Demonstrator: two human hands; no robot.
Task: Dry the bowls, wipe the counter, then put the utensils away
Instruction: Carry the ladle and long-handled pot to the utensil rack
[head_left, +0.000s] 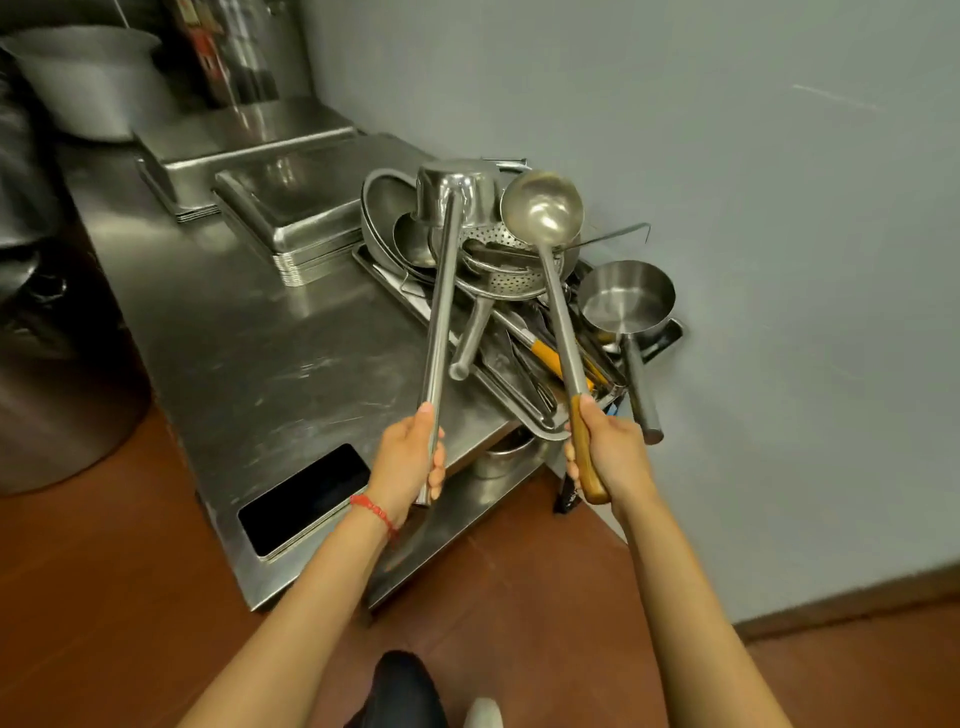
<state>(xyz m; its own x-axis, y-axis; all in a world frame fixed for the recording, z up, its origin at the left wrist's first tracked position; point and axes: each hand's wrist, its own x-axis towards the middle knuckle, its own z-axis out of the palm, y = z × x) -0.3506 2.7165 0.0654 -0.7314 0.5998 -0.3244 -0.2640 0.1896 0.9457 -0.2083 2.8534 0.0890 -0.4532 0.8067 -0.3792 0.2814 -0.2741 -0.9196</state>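
Big steel counter (249, 332) fills the left side, far end cut off by a large pot (88, 78), also cropped. Toward the wall on the counter, two stacks of upside-down steel trays (291, 208), can't count the trays. Right of those, a utensil tray (519, 410) piled with strainers, bowls and handles, too tangled to count. One saucepan (626, 296) sits at its wall-side edge. Left hand (410, 462) grips a steel dipper (457, 192), right hand (608, 457) grips a wooden-handled ladle (543, 208), both raised over the pile. No readable writing.
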